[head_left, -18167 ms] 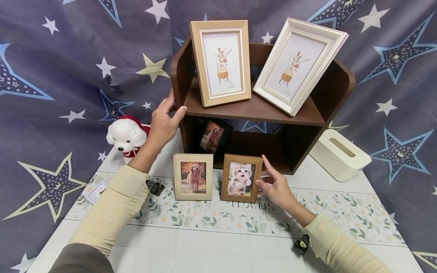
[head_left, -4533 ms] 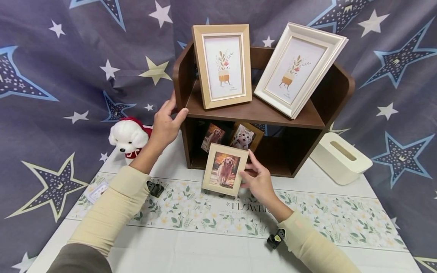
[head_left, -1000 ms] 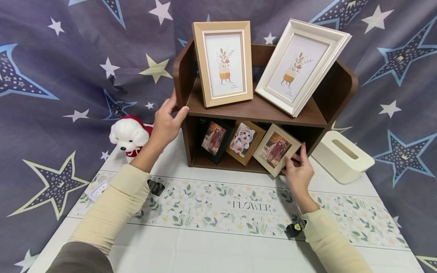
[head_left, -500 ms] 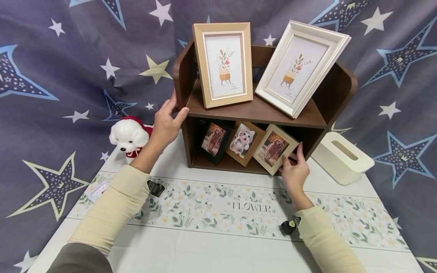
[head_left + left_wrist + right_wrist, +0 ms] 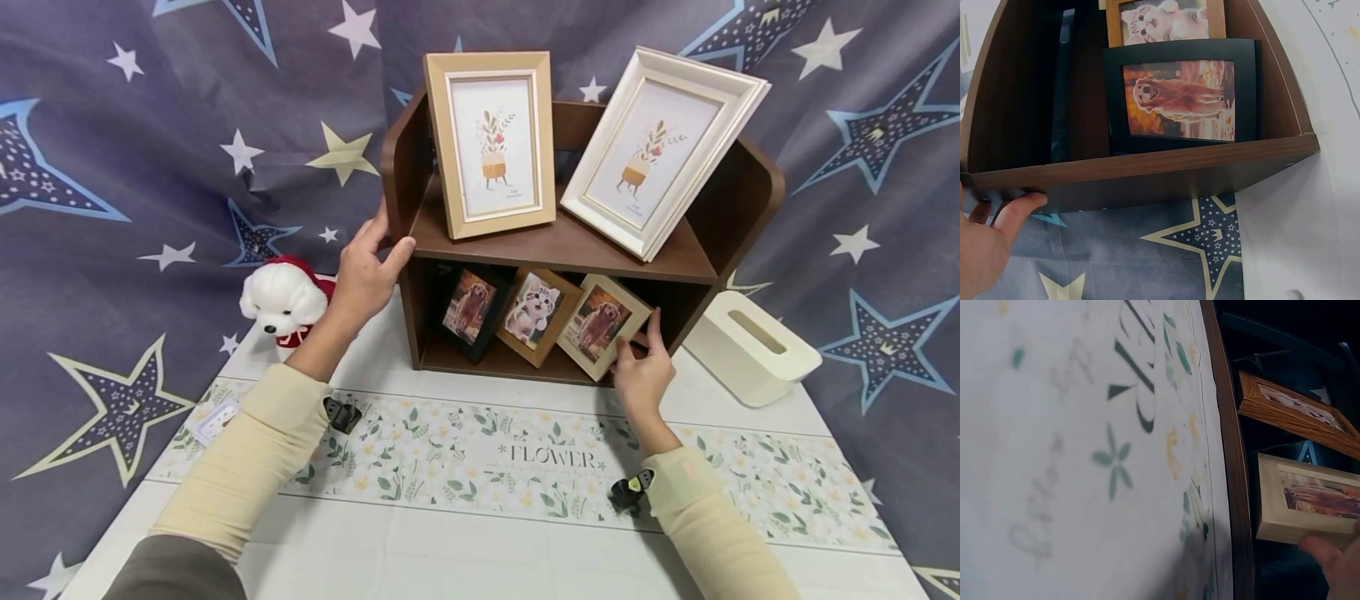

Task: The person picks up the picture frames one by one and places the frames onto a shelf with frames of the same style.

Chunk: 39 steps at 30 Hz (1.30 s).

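Observation:
My left hand (image 5: 367, 271) lies against the outer left side of a dark brown two-tier shelf (image 5: 555, 252), fingers extended and thumb near the front edge. With my right hand (image 5: 642, 367) I pinch the right edge of a cream picture frame (image 5: 632, 321) with a dog photo. It stands tilted in the lower compartment, at the right end of a row. Beside it leans a brown wooden picture frame (image 5: 572, 292) with a kitten photo. A black picture frame (image 5: 1244, 94) with a dog photo stands leftmost. Some right fingertips are hidden behind the cream frame.
On the upper tier stand a tan picture frame (image 5: 437, 142) and a tilted white picture frame (image 5: 592, 150). A white plush dog (image 5: 279, 298) sits left of the shelf, a cream tissue box (image 5: 750, 346) right. A floral runner (image 5: 450, 467) crosses the table in front.
Since the earliest frame, the kitten frame and then the cream frame have gone from the table into the lower compartment. Lately my right hand has eased the cream frame slightly left and farther in.

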Tool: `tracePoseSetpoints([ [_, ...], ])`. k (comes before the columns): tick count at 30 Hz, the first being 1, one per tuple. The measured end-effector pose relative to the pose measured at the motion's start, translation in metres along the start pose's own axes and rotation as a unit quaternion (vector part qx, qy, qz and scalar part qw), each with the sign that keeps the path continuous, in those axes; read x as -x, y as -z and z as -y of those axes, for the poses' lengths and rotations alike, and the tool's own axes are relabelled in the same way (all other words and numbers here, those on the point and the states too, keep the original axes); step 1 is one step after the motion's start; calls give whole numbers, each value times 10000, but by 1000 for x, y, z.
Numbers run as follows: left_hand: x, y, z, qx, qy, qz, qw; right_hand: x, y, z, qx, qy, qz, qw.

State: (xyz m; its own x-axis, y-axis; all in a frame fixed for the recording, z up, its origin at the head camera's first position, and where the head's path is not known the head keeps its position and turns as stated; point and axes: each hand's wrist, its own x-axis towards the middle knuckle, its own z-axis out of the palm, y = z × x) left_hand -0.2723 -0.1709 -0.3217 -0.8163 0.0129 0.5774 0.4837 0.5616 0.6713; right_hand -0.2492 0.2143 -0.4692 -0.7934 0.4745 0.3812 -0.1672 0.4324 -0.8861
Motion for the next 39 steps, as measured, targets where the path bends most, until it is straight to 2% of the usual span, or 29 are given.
tracePoseSetpoints([
  [11,1,0,0,11,23,11,10000,-6,-4,2,335,-103,-99,9993],
  [25,0,-1,0,68,95,-42,9999,-17,-8,2,1133,-81,-252,9932],
  [33,-1,0,-1,60,76,-25,10000,-18,-11,2,1353,-3,-263,9905],
  [39,-1,-1,1,67,86,14,9999,-17,-12,0,1390,-111,-245,9899],
])
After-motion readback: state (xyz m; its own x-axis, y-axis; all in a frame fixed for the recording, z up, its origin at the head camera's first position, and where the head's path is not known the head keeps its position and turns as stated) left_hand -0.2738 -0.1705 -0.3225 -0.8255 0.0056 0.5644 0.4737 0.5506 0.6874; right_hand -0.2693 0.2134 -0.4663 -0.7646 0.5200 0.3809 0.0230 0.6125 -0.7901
